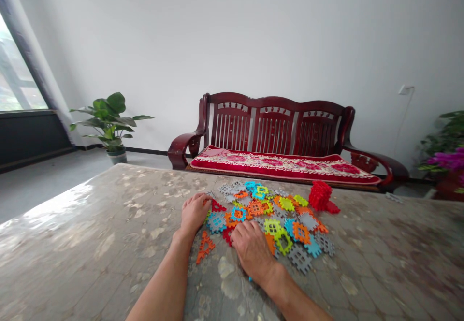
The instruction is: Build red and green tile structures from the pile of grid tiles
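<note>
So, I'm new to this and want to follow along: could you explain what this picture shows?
There is no machine here, just a person's two bare hands. The single picture comes from a camera worn on that person's head, looking forward and down. On the patterned table lie many notched pieces in grey, orange, blue, green and red, with a red stack towards the right. The left hand is at the pile's left edge, beside a red piece; the right hand is at its near side. The fingers hide whether either hand grips anything. Beyond the table stands a wooden bench.
</note>
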{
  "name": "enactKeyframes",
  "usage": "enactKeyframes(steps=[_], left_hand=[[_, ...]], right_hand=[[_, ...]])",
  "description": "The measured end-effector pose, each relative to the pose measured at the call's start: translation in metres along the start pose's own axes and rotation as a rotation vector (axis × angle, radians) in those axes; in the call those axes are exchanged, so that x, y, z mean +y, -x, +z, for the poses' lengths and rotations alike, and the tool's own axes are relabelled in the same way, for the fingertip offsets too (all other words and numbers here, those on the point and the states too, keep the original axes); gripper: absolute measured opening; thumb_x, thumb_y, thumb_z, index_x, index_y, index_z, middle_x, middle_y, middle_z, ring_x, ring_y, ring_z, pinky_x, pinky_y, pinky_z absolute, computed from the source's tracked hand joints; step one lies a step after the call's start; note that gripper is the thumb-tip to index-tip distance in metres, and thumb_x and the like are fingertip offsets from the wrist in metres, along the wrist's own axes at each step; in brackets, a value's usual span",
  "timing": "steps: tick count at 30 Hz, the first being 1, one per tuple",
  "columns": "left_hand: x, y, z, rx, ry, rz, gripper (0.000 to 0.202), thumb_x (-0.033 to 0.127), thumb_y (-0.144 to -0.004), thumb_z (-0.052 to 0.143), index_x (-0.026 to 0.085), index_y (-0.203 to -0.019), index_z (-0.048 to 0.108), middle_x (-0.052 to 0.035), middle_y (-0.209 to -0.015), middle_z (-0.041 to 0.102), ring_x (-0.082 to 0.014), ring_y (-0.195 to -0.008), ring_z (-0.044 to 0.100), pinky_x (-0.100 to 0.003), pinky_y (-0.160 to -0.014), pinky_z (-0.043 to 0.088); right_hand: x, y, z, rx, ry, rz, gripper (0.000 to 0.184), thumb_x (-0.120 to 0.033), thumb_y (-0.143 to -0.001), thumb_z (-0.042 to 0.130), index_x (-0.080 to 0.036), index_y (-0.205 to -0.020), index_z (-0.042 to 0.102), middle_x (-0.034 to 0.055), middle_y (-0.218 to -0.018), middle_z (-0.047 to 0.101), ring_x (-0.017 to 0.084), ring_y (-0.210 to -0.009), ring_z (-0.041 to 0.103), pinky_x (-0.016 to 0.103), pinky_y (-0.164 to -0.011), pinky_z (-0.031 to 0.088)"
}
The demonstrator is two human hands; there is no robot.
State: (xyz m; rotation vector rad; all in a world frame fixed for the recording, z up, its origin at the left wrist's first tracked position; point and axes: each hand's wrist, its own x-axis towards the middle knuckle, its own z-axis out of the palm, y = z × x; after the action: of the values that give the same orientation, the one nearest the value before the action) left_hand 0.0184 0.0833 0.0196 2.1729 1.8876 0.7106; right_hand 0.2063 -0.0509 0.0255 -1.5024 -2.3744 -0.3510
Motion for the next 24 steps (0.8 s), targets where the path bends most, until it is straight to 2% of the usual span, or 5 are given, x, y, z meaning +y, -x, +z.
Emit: enactKeyframes(steps=[4, 8, 15, 20, 24], left_hand=[[0.0, 0.0, -0.001, -0.005, 0.0, 0.003, 0.03, 0.033, -0.09, 0.046, 0.032, -0.105, 0.072, 0.0008, -0.127, 0.066, -0.0223, -0.116, 0.059, -0.038, -0.104, 0.038], [-0.001, -0.001, -0.001, -0.011, -0.001, 0.007, 0.031, 0.034, -0.09, 0.045, 0.032, -0.106, 0.072, 0.0002, -0.128, 0.066, -0.0233, -0.116, 0.06, -0.039, -0.104, 0.039], [-0.003, -0.002, 0.0, -0.012, -0.023, 0.008, 0.031, 0.036, -0.091, 0.045, 0.033, -0.107, 0.071, -0.0002, -0.131, 0.064, -0.0239, -0.118, 0.059, -0.04, -0.106, 0.038], [-0.005, -0.002, 0.001, 0.006, -0.025, 0.018, 0.032, 0.037, -0.09, 0.044, 0.033, -0.106, 0.072, 0.0001, -0.129, 0.065, -0.0247, -0.116, 0.06, -0.041, -0.105, 0.039], [-0.005, -0.003, 0.001, 0.001, -0.029, 0.022, 0.032, 0.036, -0.09, 0.045, 0.033, -0.106, 0.072, 0.0007, -0.129, 0.066, -0.0239, -0.117, 0.06, -0.039, -0.104, 0.041]], right_hand=[[0.001, 0.001, -0.007, 0.024, -0.245, 0.12, 0.004, -0.021, -0.09, 0.06, -0.023, -0.086, 0.061, 0.0004, -0.09, 0.066, 0.019, -0.089, 0.056, 0.033, -0.081, 0.039], [0.014, -0.003, -0.019, 0.095, -0.649, 0.354, 0.012, -0.02, -0.091, 0.052, -0.022, -0.083, 0.061, -0.0007, -0.086, 0.067, 0.016, -0.085, 0.059, 0.028, -0.077, 0.042], [0.082, -0.006, -0.036, 0.357, -1.324, 0.799, 0.025, -0.044, -0.073, 0.061, -0.02, -0.081, 0.063, 0.0005, -0.075, 0.069, 0.017, -0.071, 0.062, 0.027, -0.065, 0.048], [0.141, 0.015, -0.051, 0.56, -1.372, 1.11, 0.025, -0.038, -0.061, 0.068, -0.019, -0.076, 0.064, 0.0012, -0.069, 0.071, 0.015, -0.062, 0.064, 0.023, -0.055, 0.047], [0.178, 0.039, -0.051, 0.57, -1.241, 1.243, 0.019, -0.034, -0.064, 0.064, -0.019, -0.075, 0.062, 0.0028, -0.065, 0.07, 0.015, -0.056, 0.064, 0.023, -0.05, 0.046]])
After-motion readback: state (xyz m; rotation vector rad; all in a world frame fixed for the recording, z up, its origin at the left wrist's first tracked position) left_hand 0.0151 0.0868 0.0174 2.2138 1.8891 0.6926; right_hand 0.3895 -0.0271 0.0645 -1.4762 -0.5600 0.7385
